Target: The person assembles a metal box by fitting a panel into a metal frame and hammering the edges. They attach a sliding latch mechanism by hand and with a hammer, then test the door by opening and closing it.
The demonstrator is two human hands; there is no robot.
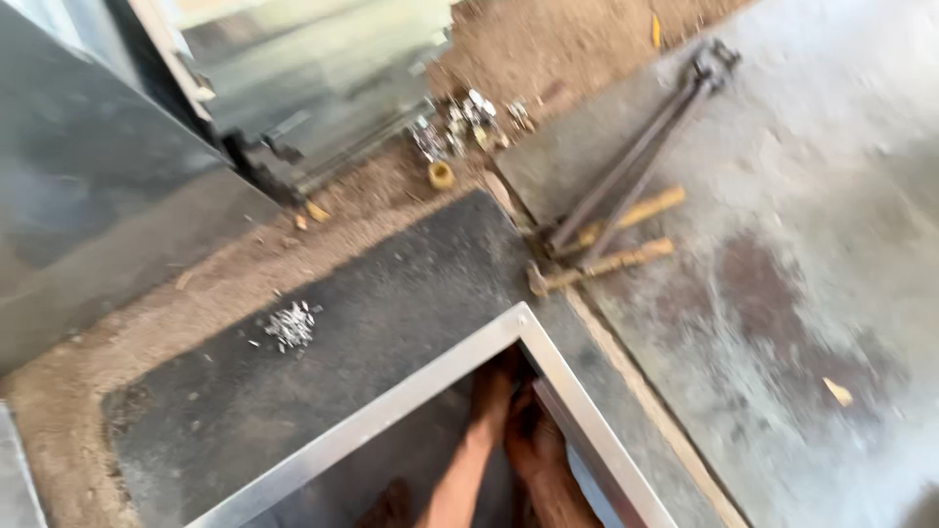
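Your hands, the left hand [489, 391] and right hand [536, 445], sit side by side inside the corner of the angled aluminium frame [391, 406], which lies on the dark floor mat [391, 293]. Behind the corner lie two wooden-handled hammers [602, 264]; long metal tongs [636, 161] lie across them. Left on the mat lies a small pile of metal shavings [291, 325].

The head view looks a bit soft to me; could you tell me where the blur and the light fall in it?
In the head view, motion blur smears the whole frame: the long-handled tools and the pile of small metal pieces lose their edges. Daylight washes out the concrete floor at upper right. Both hands, left hand and right hand, sit in shadow inside the corner of the metal frame.
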